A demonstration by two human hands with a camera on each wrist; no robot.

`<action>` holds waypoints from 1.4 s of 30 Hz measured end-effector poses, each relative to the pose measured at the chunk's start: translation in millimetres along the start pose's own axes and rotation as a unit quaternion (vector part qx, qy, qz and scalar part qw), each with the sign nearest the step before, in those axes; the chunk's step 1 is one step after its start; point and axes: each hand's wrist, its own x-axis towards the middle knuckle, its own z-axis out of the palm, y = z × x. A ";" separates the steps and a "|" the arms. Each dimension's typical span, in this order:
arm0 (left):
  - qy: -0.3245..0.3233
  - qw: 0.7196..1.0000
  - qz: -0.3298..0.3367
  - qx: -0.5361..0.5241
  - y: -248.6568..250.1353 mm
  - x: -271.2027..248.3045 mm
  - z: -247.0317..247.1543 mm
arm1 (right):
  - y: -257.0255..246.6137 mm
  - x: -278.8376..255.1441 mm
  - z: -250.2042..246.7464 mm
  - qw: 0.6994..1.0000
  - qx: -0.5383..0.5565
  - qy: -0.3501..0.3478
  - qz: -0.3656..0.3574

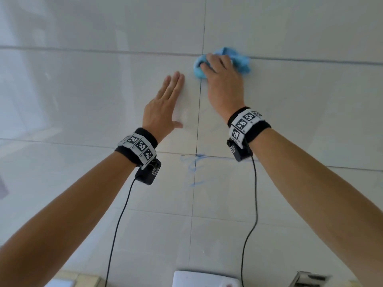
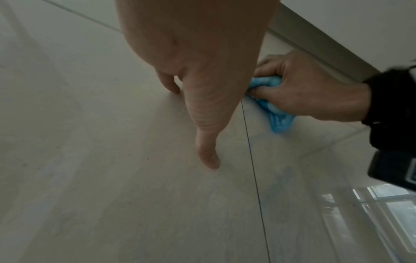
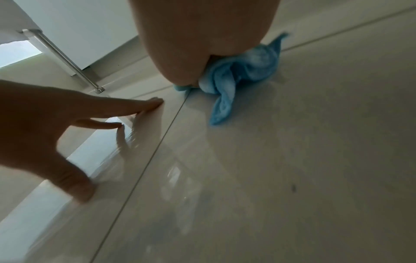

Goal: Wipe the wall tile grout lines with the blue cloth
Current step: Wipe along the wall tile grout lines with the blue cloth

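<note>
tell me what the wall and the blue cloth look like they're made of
Wall tile: probably glazed ceramic or porcelain; its pale glossy face mirrors a window and the left hand.
Blue cloth: soft woven or microfibre-like fabric; it bunches into loose folds under the right hand. The exact fibre cannot be told.

Odds and ends at the edges of view
White rounded object (image 1: 205, 279) at the bottom edge of the head view, blurred metal fitting (image 1: 308, 277) to its right, beige ledge (image 1: 80, 279) to its left; faint blue scribbles (image 1: 193, 168) higher up; in the right wrist view, slim metal bar (image 3: 60, 57) running along a white panel (image 3: 90, 23), with a bright patch of daylight (image 3: 18, 53) just beside it
</note>
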 end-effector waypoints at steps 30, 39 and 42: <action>-0.080 0.996 0.021 0.033 -52.0 -92.8 42.6 | -105.8 -197.7 47.2 0.982 0.144 -0.124 0.011; -0.066 0.997 0.017 0.031 -51.2 -96.5 56.5 | -110.6 -244.6 49.9 0.972 0.112 -0.196 -0.067; -0.069 0.997 0.020 0.023 -51.0 -96.9 57.6 | -78.8 -256.7 33.1 0.980 0.100 -0.173 0.019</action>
